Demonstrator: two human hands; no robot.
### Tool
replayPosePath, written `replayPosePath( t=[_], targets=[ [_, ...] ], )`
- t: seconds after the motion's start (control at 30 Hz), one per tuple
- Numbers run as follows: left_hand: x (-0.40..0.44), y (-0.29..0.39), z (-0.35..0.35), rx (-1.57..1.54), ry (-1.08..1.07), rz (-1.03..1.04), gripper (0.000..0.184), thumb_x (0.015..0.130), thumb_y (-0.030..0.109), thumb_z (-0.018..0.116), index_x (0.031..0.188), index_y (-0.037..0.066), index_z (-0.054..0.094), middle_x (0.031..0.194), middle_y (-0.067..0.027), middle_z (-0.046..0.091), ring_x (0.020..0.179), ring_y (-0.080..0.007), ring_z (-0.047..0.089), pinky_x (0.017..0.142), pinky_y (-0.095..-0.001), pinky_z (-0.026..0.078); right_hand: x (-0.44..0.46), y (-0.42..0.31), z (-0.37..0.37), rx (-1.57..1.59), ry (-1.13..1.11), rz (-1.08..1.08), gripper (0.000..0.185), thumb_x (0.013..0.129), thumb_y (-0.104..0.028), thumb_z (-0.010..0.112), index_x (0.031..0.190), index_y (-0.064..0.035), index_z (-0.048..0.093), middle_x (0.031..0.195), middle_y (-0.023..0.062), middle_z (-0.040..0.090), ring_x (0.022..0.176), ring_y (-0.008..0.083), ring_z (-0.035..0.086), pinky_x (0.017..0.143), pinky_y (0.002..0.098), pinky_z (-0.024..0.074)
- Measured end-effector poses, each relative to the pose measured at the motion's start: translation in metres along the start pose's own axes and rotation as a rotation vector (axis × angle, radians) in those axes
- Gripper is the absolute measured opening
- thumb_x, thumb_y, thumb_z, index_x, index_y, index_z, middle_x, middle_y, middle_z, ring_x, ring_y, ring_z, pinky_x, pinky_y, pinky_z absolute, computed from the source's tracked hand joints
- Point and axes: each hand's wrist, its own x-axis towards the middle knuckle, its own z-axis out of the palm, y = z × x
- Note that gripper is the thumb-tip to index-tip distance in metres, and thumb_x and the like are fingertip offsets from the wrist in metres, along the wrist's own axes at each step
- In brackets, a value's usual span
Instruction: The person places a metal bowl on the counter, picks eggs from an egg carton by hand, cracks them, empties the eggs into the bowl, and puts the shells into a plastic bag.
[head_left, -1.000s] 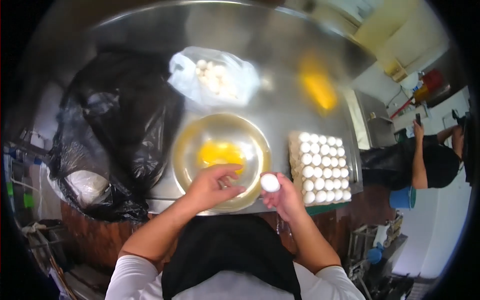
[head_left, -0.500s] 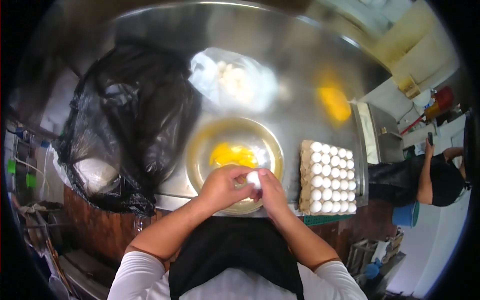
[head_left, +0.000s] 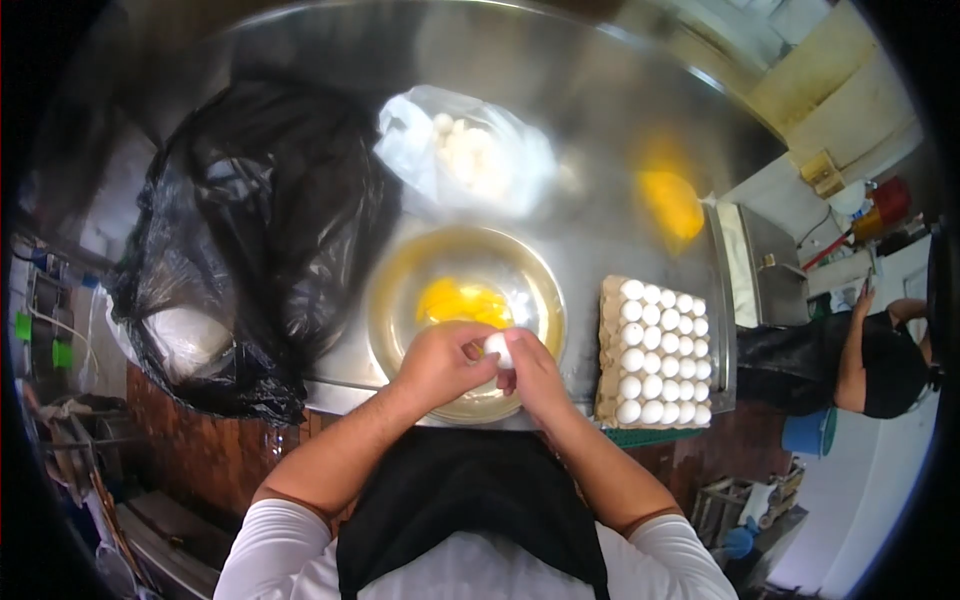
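White egg (head_left: 497, 349): we grip it between left hand (head_left: 444, 366) and right hand (head_left: 533, 376), over the metal bowl (head_left: 394, 298); yellow yolks (head_left: 458, 302) lie inside.

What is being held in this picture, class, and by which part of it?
An egg, held by its sides between the left grip and the right grip.

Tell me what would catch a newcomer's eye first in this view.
The bright yellow yolk in the metal bowl at the centre, with a white egg held between the left hand and right hand over its near side. Next, the carton of white eggs to the right, and the big black plastic bag on the left.
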Motion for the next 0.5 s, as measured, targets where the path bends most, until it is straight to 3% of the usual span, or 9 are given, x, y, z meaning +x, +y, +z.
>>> replayPosePath(
  t=[0.03, 0.33, 0.43, 0.5],
  targets=[
    [0.001, 0.0, 0.0, 0.001, -0.004, 0.002, 0.031, 0.075, 0.011, 0.071, 0.104, 0.0, 0.069, 0.076, -0.0068, 0.068, 0.068, -0.012, 0.064, 0.066, -0.0272, 0.053, 0.001, 0.0, 0.0, -0.009, -0.007, -0.009, 0.037, 0.102, -0.04, 0.041, 0.107, -0.0063, 0.057, 0.077, 0.0017, 0.057, 0.057, 0.0068, 0.051, 0.05, 0.021, 0.0424],
    [0.005, 0.009, -0.011, -0.155, -0.006, -0.048, 0.032, 0.076, 0.007, 0.07, 0.107, -0.002, 0.069, 0.075, -0.0055, 0.067, 0.067, -0.009, 0.06, 0.065, -0.0249, 0.051, 0.001, -0.016, 0.004, -0.021, 0.006, 0.015, 0.037, 0.102, -0.038, 0.044, 0.111, -0.0048, 0.057, 0.077, 0.0009, 0.056, 0.058, 0.0057, 0.05, 0.05, 0.0205, 0.0421],
    [0.007, 0.007, -0.019, -0.12, -0.037, -0.016, 0.032, 0.077, 0.007, 0.07, 0.108, 0.0, 0.069, 0.076, -0.0053, 0.066, 0.067, -0.0092, 0.06, 0.064, -0.0244, 0.05, 0.002, -0.027, -0.001, -0.153, -0.054, -0.029, 0.036, 0.101, -0.036, 0.046, 0.112, -0.0036, 0.057, 0.08, 0.0069, 0.061, 0.063, 0.0145, 0.059, 0.057, 0.0274, 0.0476],
    [0.009, 0.007, -0.026, -0.031, -0.07, 0.013, 0.033, 0.077, 0.006, 0.07, 0.109, 0.001, 0.069, 0.078, -0.0062, 0.067, 0.068, -0.0095, 0.061, 0.064, -0.0247, 0.051, 0.002, -0.037, -0.005, -0.428, -0.051, -0.181, 0.035, 0.1, -0.035, 0.048, 0.112, -0.0029, 0.057, 0.086, 0.0116, 0.065, 0.072, 0.0221, 0.063, 0.065, 0.0328, 0.0495]
  ],
)
